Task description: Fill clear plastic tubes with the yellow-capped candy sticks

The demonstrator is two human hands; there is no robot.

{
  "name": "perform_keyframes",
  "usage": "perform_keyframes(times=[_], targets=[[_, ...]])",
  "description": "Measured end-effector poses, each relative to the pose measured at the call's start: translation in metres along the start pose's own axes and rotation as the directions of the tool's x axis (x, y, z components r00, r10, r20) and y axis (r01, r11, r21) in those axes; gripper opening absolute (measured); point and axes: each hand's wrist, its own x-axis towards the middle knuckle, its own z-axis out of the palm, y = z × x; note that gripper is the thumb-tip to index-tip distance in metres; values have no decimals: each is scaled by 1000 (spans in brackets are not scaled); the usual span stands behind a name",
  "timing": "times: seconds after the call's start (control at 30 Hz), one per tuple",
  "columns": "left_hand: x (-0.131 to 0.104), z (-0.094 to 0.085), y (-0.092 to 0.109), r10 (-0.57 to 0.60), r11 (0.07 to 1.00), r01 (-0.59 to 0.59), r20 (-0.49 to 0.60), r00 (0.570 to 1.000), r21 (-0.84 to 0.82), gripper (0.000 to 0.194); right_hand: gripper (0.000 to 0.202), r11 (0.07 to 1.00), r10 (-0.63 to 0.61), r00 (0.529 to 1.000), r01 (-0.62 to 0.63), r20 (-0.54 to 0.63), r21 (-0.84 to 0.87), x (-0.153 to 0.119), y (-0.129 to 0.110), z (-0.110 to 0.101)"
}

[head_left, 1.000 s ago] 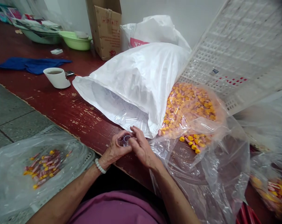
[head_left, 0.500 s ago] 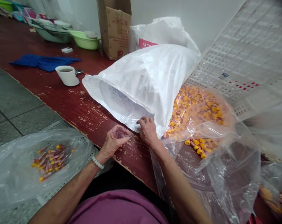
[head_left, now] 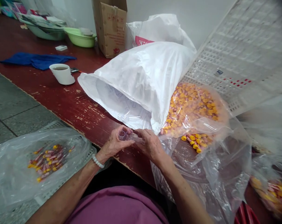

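Note:
My left hand, with a beaded bracelet at the wrist, curls around a small clear plastic tube. Beside it, my right hand pinches another clear tube, the two hands nearly touching above the red table's front edge. Just behind them lies a white sack, its mouth open toward me, with clear tubes inside. To its right, a clear bag holds a heap of orange-capped pieces.
A clear bag of capped pieces sits low at the left. On the red table stand a white cup, a blue cloth, a green basin and a cardboard box. A white perforated crate leans at the right.
My right hand has left the sack's mouth and come to my left hand with a clear tube. The whole view has shifted slightly.

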Motion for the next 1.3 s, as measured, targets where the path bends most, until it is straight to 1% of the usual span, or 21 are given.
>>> perform_keyframes(times=[0.07, 0.13, 0.27, 0.3, 0.37, 0.4, 0.47, 0.5, 0.53, 0.57, 0.6, 0.63, 0.7, 0.8, 0.9, 0.93, 1.0, 1.07, 1.17, 1.23, 1.3], targets=[[0, 4, 3, 11, 1000, -13, 114, 993, 14, 29, 30, 996, 38, 999, -37, -22, 77, -3, -1, 1], [-1, 10, 4, 1, 1000, 5, 190, 982, -29, 30, 35, 985, 71, 996, -61, -52, 164, -7, -2, 3], [-1, 24, 2, -13, 978, 63, 247, 969, -198, 46, 60, 953, 82, 986, -34, -148, 300, -20, -4, 4], [-1, 28, 1, -22, 972, 81, 260, 965, -220, 48, 61, 949, 76, 982, -18, -173, 316, -25, -3, 1], [-2, 34, -1, -59, 957, 130, 263, 963, -261, 44, 52, 951, 90, 968, -13, -236, 309, -38, 6, -10], [-2, 36, -2, -82, 943, 159, 257, 963, -293, 42, 42, 959, 126, 949, -42, -289, 279, -46, 16, -19], [-3, 39, -2, -124, 902, 212, 246, 961, -376, 39, 24, 968, 243, 876, -194, -416, 157, -64, 44, -38], [-3, 40, -1, -137, 877, 233, 244, 960, -420, 37, 20, 944, 317, 810, -320, -493, 82, -73, 62, -47], [-3, 41, 0, -148, 853, 250, 247, 958, -459, 37, 19, 892, 380, 759, -453, -528, -9, -82, 82, -56], [-3, 42, 1, -160, 829, 270, 255, 954, -490, 36, 18, 823, 427, 721, -560, -546, -96, -89, 101, -63], [-2, 43, 3, -172, 808, 292, 269, 948, -512, 36, 17, 793, 448, 700, -598, -556, -113, -96, 119, -68], [-2, 44, 5, -185, 791, 315, 286, 940, -525, 35, 17, 771, 459, 689, -623, -561, -134, -101, 135, -70], [-2, 47, 8, -192, 775, 344, 321, 927, -530, 36, 18, 742, 459, 705, -639, -541, -203, -108, 160, -69], [-3, 53, 11, -162, 806, 321, 336, 928, -497, 39, 21, 691, 461, 736, -648, -495, -320, -110, 174, -63], [-4, 59, 13, -125, 890, 246, 312, 942, -384, 41, 27, 680, 455, 715, -664, -531, -312, -107, 161, -61], [-5, 60, 14, -103, 925, 201, 295, 950, -322, 40, 28, 703, 432, 711, -651, -555, -286, -105, 150, -63], [-6, 62, 16, -41, 981, 89, 265, 963, -172, 37, 26, 809, 363, 726, -556, -583, -188, -101, 117, -66], [-8, 64, 19, 21, 1000, -14, 266, 964, -26, 33, 23, 935, 287, 792, -355, -538, -24, -96, 76, -67], [-11, 67, 25, 81, 985, -124, 310, 947, 122, 31, 21, 988, 151, 898, -123, -414, 95, -86, 23, -63], [-13, 68, 27, 119, 968, -184, 331, 936, 172, 29, 25, 996, 67, 938, -41, -340, 82, -83, 5, -59], [-14, 69, 29, 142, 960, -214, 340, 930, 183, 28, 34, 997, 26, 959, -5, -283, 74, -82, 0, -57]])
